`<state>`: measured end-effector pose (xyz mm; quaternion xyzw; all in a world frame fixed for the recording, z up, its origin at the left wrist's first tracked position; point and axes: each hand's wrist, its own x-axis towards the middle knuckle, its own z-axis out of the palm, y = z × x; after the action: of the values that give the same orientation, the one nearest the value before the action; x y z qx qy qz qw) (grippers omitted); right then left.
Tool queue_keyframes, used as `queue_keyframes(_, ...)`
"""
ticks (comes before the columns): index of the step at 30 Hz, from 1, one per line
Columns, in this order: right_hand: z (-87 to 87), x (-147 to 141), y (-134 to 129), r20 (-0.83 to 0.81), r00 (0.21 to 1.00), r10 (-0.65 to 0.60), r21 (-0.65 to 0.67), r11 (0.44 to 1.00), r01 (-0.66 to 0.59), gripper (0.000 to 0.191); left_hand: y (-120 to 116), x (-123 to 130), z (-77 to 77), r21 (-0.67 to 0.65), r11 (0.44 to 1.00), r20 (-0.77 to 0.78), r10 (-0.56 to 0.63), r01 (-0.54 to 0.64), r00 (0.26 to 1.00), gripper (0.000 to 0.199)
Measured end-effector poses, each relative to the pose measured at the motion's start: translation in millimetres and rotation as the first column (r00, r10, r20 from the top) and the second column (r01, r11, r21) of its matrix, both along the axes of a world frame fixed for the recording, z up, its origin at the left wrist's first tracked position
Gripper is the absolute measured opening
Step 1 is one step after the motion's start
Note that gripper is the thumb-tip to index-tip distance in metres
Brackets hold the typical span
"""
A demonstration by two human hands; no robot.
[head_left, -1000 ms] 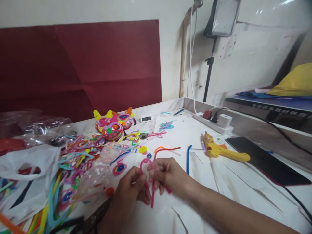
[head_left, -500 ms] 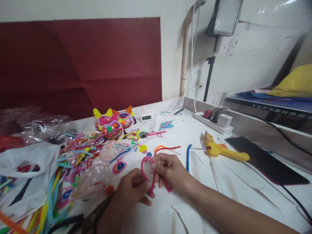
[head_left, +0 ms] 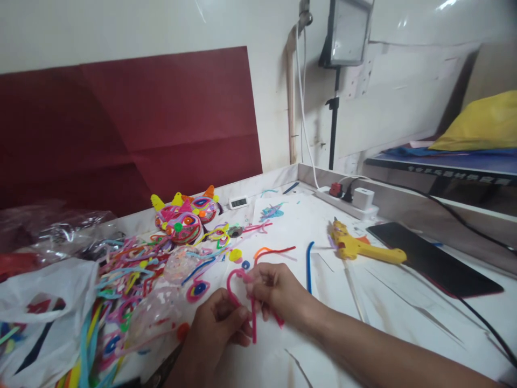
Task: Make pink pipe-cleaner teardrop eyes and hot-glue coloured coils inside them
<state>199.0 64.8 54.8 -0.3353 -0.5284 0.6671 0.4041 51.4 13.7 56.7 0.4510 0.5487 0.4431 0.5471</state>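
Observation:
A pink pipe cleaner [head_left: 231,284] is bent into an arch between my two hands, low in the middle of the head view. My left hand [head_left: 226,318] pinches its left side between thumb and fingers. On the right, my right hand [head_left: 269,291] grips the other side near the top of the curve. One straight pink end hangs down between the hands, and another pink piece shows below my right fingers. Beyond the hands lie a red pipe cleaner [head_left: 278,251], a blue one [head_left: 309,267] and a yellow disc [head_left: 235,255].
Colourful pipe cleaners [head_left: 133,258] and a white plastic bag [head_left: 48,318] cover the left side. Decorated masks [head_left: 183,226] stand behind. A yellow glue gun [head_left: 359,249], a black phone [head_left: 434,258] and a power strip [head_left: 347,202] lie on the right.
The view has tilted and shifted slightly. The pink arch looks wider at its lower end, and its straight end now hangs more upright. Both hands keep their hold.

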Motion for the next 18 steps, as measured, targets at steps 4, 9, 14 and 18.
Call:
queue_keyframes(4, -0.4, 0.4, 0.8, 0.028, 1.0, 0.007, -0.01, 1.0, -0.006, 0.022, -0.1, 0.5, 1.5, -0.002, 1.0, -0.004, 0.009, -0.009, 1.0, 0.046)
queue_keyframes(9, -0.6, 0.5, 4.1, 0.019, 0.998, -0.068, 0.016, 0.998, 0.068, 0.022, -2.2, 4.4, 3.9, -0.029, 1.0, -0.019, 0.002, -0.003, 1.0, 0.048)
queue_keyframes(14, 2.1, 1.5, 3.3, 0.007, 0.991, -0.131, 0.045, 0.99, 0.13, 0.018, -3.6, 8.7, 4.7, -0.047, 0.999, 0.004, 0.018, -0.017, 1.0, 0.05)
queue_keyframes(18, 2.6, 1.7, 4.2, -0.012, 0.987, -0.161, 0.045, 0.986, 0.161, 0.021, -3.2, 9.2, 3.6, -0.03, 0.999, 0.022, 0.043, -0.042, 0.999, 0.049)
